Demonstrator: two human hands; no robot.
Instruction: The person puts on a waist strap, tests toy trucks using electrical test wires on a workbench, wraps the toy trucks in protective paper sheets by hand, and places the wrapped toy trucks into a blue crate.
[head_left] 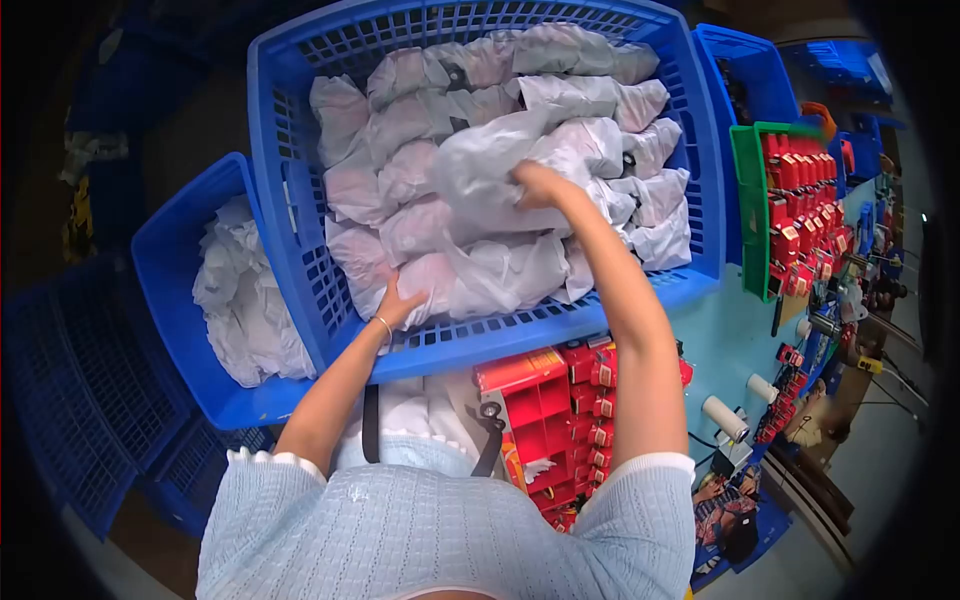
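A large blue crate (490, 335) holds rows of items wrapped in thin white plastic, with some red showing through. My left hand (400, 303) rests with its fingers spread on a wrapped item (430, 280) in the near left part of the crate. Over the middle of the crate, my right hand (537, 187) has its fingers closed on a loose white plastic sheet (480, 175), which is blurred by motion. Wrapped items lie under and around that sheet.
Left of the crate stands a blue bin (165, 290) of crumpled white plastic. A red partitioned box (535, 405) lies near my body. Rightward are a green crate (750, 215) of red parts, white rolls (725, 418) and a seated person (735, 520).
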